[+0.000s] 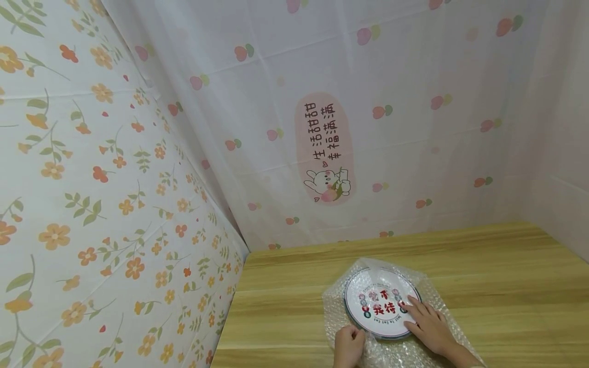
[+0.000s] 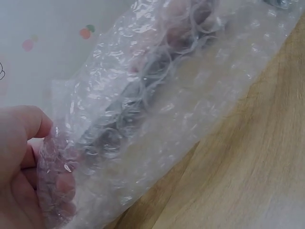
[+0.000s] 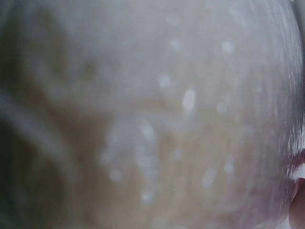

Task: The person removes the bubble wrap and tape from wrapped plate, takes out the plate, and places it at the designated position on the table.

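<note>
A round white plate [image 1: 382, 299] with a blue-green rim and red printed characters lies among clear bubble wrap [image 1: 444, 294]. The wrap spreads past the plate on all sides; how much of it covers the plate's face is hard to tell. At the plate's near left, my left hand [image 1: 348, 345] pinches the wrap's edge. The left wrist view shows the thumb and curled fingers of that hand [image 2: 21, 162] on the crinkled film [image 2: 143, 157]. My right hand [image 1: 430, 327] rests with spread fingers on the plate's right side. Blurred film [image 3: 190, 119] fills most of the right wrist view.
A wood-grain table [image 1: 276, 306] lies under the wrap. Behind it hangs a pale curtain [image 1: 395, 153] with fruit prints and a rabbit drawing. A flower-printed sheet [image 1: 115, 204] borders the left side, and a plain pale sheet [image 1: 561, 214] stands at the right.
</note>
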Action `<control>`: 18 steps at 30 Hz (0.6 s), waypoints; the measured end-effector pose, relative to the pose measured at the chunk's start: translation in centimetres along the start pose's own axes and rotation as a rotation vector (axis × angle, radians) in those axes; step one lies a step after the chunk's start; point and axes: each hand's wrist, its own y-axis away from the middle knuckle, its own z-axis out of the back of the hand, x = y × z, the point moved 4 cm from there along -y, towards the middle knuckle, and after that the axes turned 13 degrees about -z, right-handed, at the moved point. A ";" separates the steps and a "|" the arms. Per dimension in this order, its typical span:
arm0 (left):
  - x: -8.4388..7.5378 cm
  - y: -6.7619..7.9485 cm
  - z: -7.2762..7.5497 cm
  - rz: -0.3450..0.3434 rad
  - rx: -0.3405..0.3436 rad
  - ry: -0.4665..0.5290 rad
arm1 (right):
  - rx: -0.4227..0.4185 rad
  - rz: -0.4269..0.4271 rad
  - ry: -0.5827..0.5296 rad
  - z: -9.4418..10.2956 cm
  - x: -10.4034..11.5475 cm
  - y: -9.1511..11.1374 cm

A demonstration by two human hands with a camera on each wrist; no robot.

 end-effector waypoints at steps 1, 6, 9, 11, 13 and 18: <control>0.0 0.0 0.0 0.005 0.005 0.005 | 0.000 0.000 0.000 0.0 0.0 0.0; -0.1 0.0 0.2 0.027 0.033 0.029 | 0.002 -0.002 -0.003 0.1 0.1 0.0; -0.2 0.0 0.3 0.024 0.055 0.031 | 0.001 -0.001 -0.004 0.1 0.1 0.1; -0.2 0.0 0.3 0.017 0.071 0.032 | 0.000 -0.001 -0.005 0.1 0.1 0.1; -0.2 0.0 0.4 0.016 0.086 0.037 | -0.001 -0.002 -0.005 0.1 0.1 0.1; -0.1 0.0 0.5 -0.001 0.109 0.066 | -0.005 -0.001 -0.009 0.2 0.2 0.1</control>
